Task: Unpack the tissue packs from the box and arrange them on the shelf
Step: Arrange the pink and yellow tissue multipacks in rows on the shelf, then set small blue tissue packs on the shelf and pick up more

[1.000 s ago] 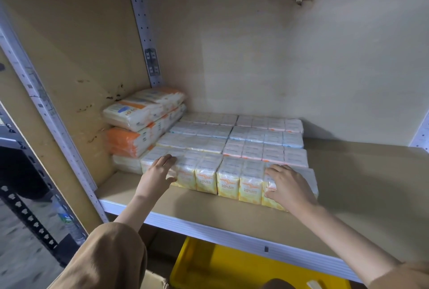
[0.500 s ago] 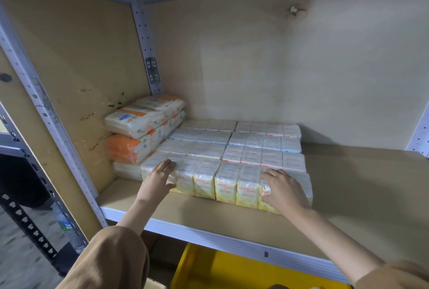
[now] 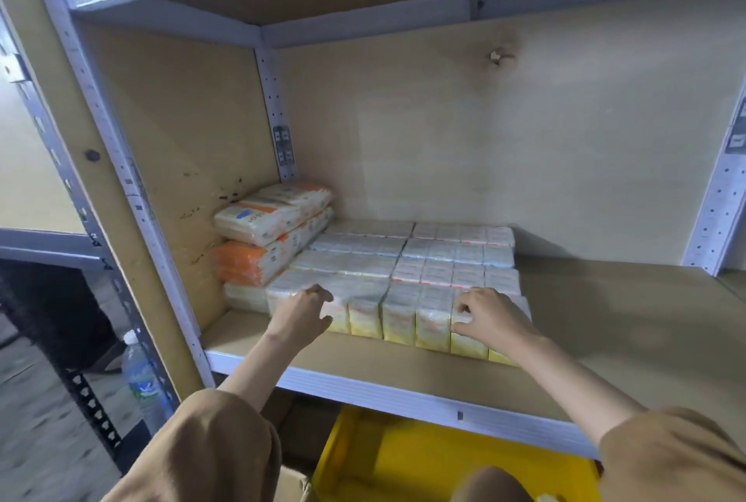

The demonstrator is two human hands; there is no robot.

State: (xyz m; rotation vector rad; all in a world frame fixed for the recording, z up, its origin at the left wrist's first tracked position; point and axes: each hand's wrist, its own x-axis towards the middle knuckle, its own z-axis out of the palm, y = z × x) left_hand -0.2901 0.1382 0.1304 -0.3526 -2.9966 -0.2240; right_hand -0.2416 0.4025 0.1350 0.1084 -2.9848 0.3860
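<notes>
Several rows of small white and yellow tissue packs [image 3: 444,259] lie in a block on the left half of the shelf board [image 3: 625,320]. The front row [image 3: 397,316] stands near the shelf edge. My left hand [image 3: 300,312] is at the left end of that row, with its fingers loosely curled over the top front corner. At the row's right end is my right hand [image 3: 488,316], fingers curled and thumb against a pack's front face. Neither hand plainly grips a pack. Larger orange and white packs [image 3: 274,219] are stacked against the left wall.
The right half of the shelf board is bare wood. A yellow bin [image 3: 424,465] sits below the shelf's white front rail [image 3: 403,400], and a cardboard box corner [image 3: 290,485] shows beside it. A water bottle [image 3: 141,380] stands by the left upright. Another shelf runs overhead.
Both hands lay flat on the front row before; now their fingers are curled and lifted a little. The camera has pulled back and tilted up, showing the upper shelf.
</notes>
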